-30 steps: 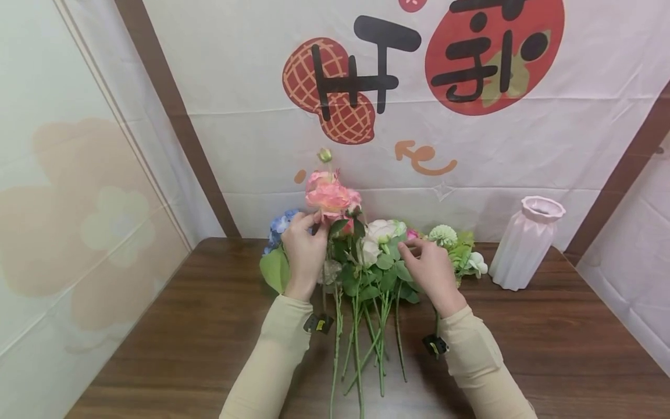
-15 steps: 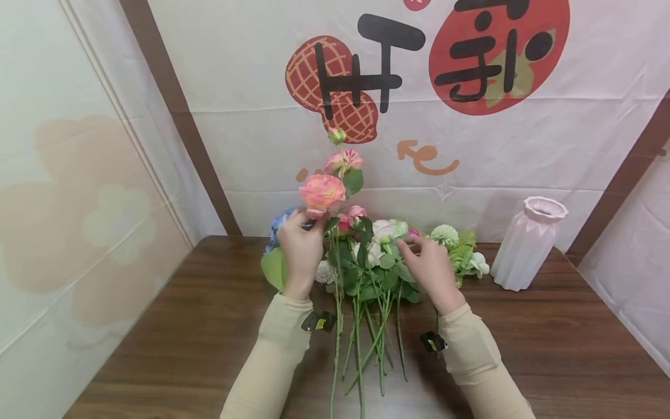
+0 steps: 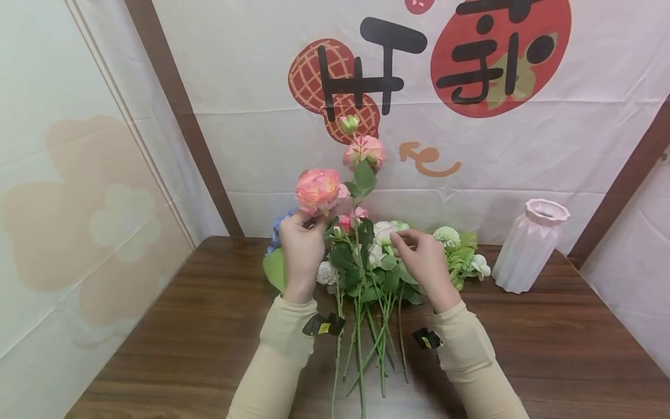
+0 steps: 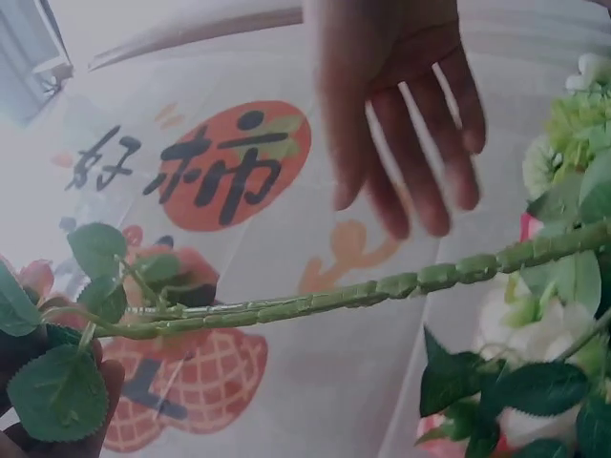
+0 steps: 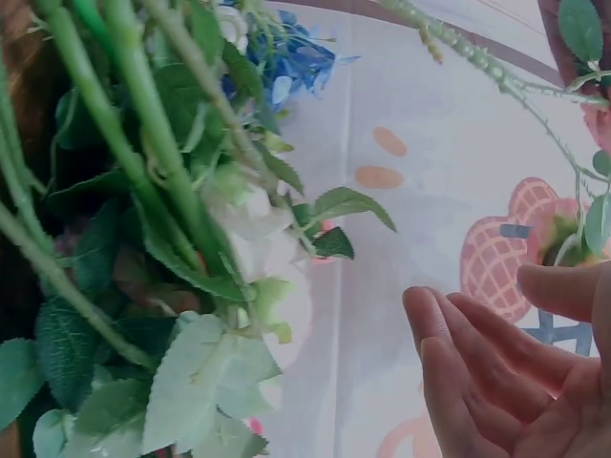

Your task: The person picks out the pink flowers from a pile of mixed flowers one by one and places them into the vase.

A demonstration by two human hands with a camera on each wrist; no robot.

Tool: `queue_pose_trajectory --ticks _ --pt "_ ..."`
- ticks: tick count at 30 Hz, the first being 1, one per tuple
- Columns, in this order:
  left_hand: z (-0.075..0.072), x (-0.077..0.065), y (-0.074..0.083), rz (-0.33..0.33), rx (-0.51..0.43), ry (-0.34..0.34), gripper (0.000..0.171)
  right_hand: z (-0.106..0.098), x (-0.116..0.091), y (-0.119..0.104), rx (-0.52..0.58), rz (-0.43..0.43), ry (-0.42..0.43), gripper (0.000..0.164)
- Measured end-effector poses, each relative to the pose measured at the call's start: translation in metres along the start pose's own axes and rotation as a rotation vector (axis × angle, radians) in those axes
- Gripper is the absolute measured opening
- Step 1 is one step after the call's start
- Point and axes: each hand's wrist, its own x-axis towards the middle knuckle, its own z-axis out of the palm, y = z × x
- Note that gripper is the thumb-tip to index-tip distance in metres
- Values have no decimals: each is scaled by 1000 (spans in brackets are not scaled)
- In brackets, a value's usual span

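While your left hand (image 3: pixel 303 250) pinches pink bloom (image 3: pixel 318 191) from beneath, near worktop's far edge (image 3: pixel 230 247), your right hand (image 3: pixel 425 265) hangs loose, holding nothing. Probably light, soft, easily crushed; take hold by stiffer stem (image 4: pixel 406 283).

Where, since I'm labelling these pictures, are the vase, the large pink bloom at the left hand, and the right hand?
Vase (image 3: pixel 525 253): head view, ribbed body.
Large pink bloom (image 3: pixel 317 191): head view, front petals.
Right hand (image 3: pixel 426 263): head view, back of the hand.
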Motion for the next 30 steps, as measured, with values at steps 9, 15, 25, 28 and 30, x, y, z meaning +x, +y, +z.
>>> queue_pose_trajectory --ticks 9,15,25,28,30 --pt "18 -4 -6 -39 -8 -23 13 -7 3 -7 57 -28 37 36" --pt "29 -6 -13 -72 -79 -59 13 -11 6 -7 44 -49 65 32" --pt "43 -9 -31 -249 -275 -51 21 -18 2 -8 74 -79 102 31" --pt "48 -10 -34 -298 -316 -54 22 -20 1 -8 73 -100 139 30" --pt "51 -11 -35 -313 -341 -59 23 -20 1 -9 64 -119 185 30"
